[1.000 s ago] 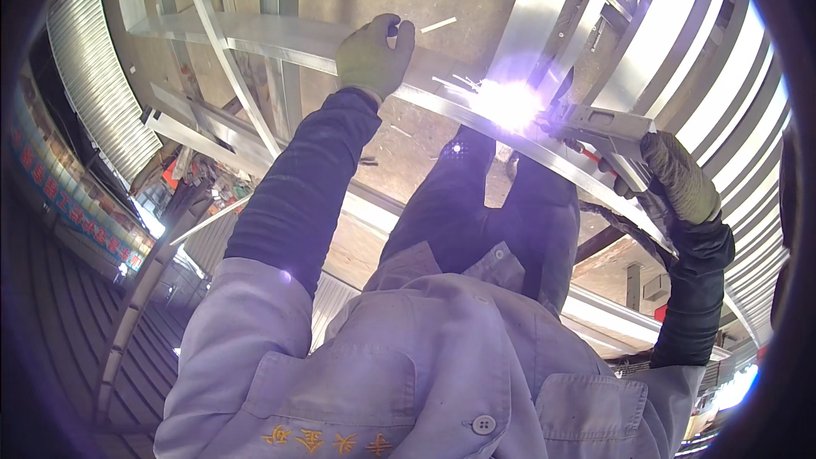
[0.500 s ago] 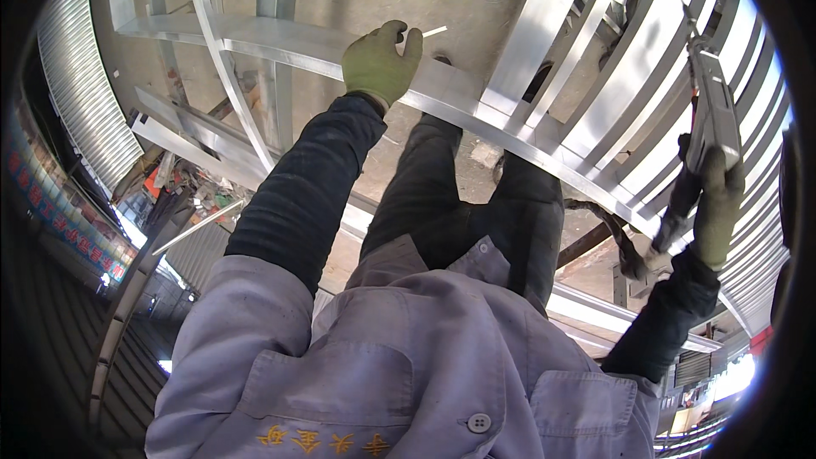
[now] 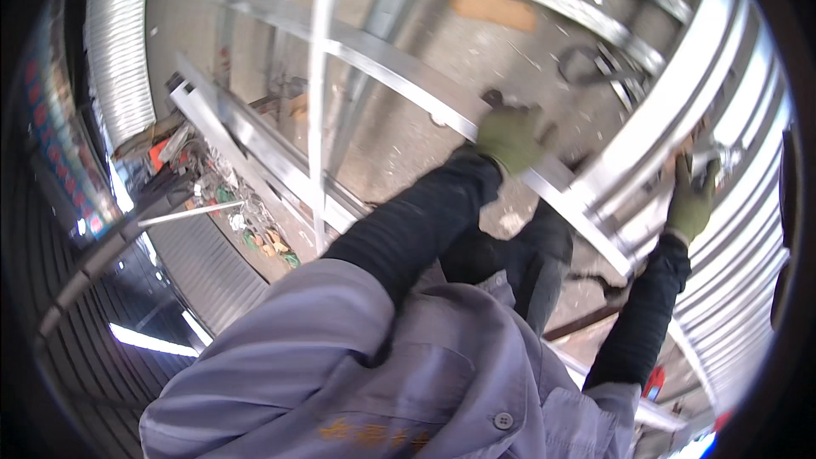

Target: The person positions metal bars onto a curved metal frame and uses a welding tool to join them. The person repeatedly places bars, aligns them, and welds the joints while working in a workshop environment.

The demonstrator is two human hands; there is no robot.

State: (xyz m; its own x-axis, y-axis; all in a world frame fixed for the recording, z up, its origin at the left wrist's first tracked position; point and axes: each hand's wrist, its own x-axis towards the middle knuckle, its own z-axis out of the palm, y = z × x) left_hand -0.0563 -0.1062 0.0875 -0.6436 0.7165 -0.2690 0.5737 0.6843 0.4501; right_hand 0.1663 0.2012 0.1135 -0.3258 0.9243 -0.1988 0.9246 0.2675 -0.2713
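My left hand (image 3: 512, 138), in a green work glove, is over the long silver metal rail (image 3: 391, 76) that crosses in front of my legs. Its fingers are blurred but look apart, with nothing visible between them. Further right, my gloved right hand (image 3: 690, 200) is above the row of pale metal slats (image 3: 650, 132). Its fingers close around a silver gun-shaped tool (image 3: 705, 155), of which only a small, blurred part shows. Whether my left palm touches the rail, I cannot tell.
A thin upright bar (image 3: 321, 93) crosses the rail on the left. Loose metal profiles (image 3: 246, 149) lie beyond it, near a pile of scraps (image 3: 229, 204). On the concrete floor are a tan board (image 3: 493, 10) and a dark strap loop (image 3: 578, 64).
My view has swung, so the frame appears shifted. My left hand has moved right along the rail. My right hand has moved up and inward, and the tool shows far less of its length.
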